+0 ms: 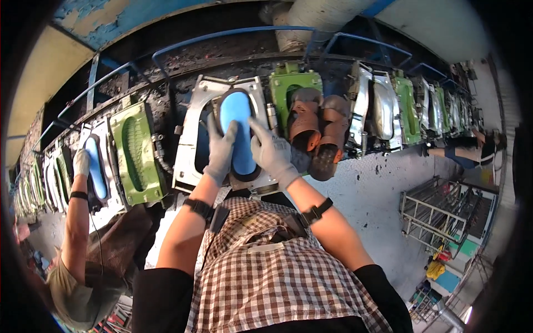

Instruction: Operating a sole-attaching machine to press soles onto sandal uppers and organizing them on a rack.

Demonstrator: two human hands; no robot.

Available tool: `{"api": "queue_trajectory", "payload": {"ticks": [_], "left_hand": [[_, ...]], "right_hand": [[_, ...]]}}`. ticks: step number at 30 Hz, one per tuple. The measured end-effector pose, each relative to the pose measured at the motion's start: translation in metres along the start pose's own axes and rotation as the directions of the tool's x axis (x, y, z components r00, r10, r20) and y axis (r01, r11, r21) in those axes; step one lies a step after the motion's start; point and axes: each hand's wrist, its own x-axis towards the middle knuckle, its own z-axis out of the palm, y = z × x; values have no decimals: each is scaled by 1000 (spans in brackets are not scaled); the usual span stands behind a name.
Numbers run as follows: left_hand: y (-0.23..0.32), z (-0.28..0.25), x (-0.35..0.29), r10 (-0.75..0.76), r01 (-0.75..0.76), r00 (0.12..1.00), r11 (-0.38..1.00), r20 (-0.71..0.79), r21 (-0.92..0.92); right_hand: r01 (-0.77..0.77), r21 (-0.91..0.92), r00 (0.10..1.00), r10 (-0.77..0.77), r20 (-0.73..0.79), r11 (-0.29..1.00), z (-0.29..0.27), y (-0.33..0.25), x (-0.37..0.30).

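A blue insole (236,114) with a dark rim lies lengthwise in front of me, over an opened silver metal mould (191,119). My left hand (220,149), in a light grey glove, is at its left side with fingers stretched out and the thumb at the blue surface. On the right side my right hand (273,154), gloved alike, has its thumb and fingers apart, with fingertips at the insole's edge. Neither hand wraps round it. Just right of my right hand, a pair of brown and black shoe-shaped pieces (304,119) rests against a green mould plate (280,83).
A row of silver and green moulds (136,152) runs along both sides, with a blue rail (233,32) behind. At left, a co-worker's gloved hand (81,162) is by another blue insole (95,166). Metal racks (438,213) stand at right; another person (463,154) is farther off.
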Motion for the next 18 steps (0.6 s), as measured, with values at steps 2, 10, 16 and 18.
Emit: {"api": "queue_trajectory", "payload": {"ticks": [2, 10, 16, 18], "left_hand": [[-9, -15, -12, 360, -198, 927, 710, -107, 675], [28, 123, -52, 68, -386, 911, 493, 408, 780], [10, 172, -16, -306, 194, 888, 926, 342, 324], [12, 212, -29, -176, 137, 920, 982, 350, 132]], "right_hand": [[181, 80, 974, -167, -150, 980, -36, -4, -10], [-262, -162, 931, 204, -304, 951, -146, 110, -74], [-228, 144, 883, 267, -386, 963, -237, 188, -63], [-174, 131, 849, 217, -483, 976, -293, 236, -54]]}}
